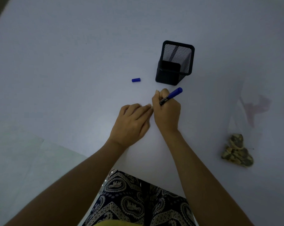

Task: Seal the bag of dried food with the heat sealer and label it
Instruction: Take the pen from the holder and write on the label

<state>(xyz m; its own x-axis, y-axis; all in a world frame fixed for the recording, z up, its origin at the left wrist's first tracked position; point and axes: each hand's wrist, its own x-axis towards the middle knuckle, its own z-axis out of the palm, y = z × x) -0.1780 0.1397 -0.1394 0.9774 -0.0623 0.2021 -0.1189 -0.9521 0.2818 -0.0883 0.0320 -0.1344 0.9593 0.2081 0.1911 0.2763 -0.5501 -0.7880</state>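
You work at one white table (56,62), and on it you have one pen cap, one pen holder, one marker and one bag. Your left hand (131,123) lies on the table with its fingers straight and close together, pressing down near the middle; what is under the fingertips is too small and pale to tell. Far from this hand, a little to the right, the blue pen cap (136,80) lies alone on its side. Your right hand (166,111) touches the left fingertips and grips the blue marker (170,96) with curled fingers; the tip points down toward the table between your two hands and is hidden by the fingers. Just beyond the right hand stands the black mesh pen holder (175,62), upright, with one dark pen inside. Well apart on the right, near the table edge, lies the clear bag of dried food (237,150); its upper part is almost invisible against the table. Below your arms, patterned trousers (138,201) show.
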